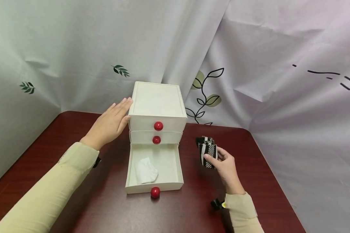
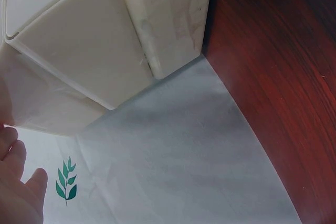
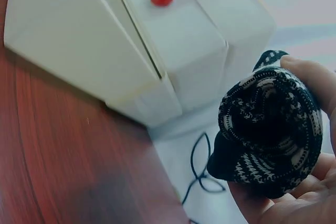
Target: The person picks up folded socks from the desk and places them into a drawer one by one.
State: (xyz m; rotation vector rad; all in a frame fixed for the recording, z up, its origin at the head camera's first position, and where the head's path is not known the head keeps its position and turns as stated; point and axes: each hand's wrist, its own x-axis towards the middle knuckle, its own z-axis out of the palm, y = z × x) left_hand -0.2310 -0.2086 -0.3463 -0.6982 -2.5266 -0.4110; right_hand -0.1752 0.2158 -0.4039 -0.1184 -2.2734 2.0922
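A white three-drawer box [image 1: 160, 100] with red knobs stands on the table. Its bottom drawer [image 1: 169, 161] is pulled out, and a white sock-like cloth [image 1: 146, 171] lies in the drawer's left part. My left hand [image 1: 110, 123] rests with straight fingers against the box's upper left side. To the right of the box, my right hand [image 1: 226, 165] grips a folded black-and-white patterned sock [image 1: 208, 153] above the table. In the right wrist view the sock [image 3: 268, 129] shows its round, dark opening, with thumb and fingers around it.
The dark red wooden table [image 1: 105, 200] reaches back to a pale curtain [image 1: 90, 38] printed with leaves, which also hangs along both sides. The middle drawer's red knob [image 1: 156, 139] and the top one [image 1: 158, 126] sit above the extended drawer; both drawers are closed.
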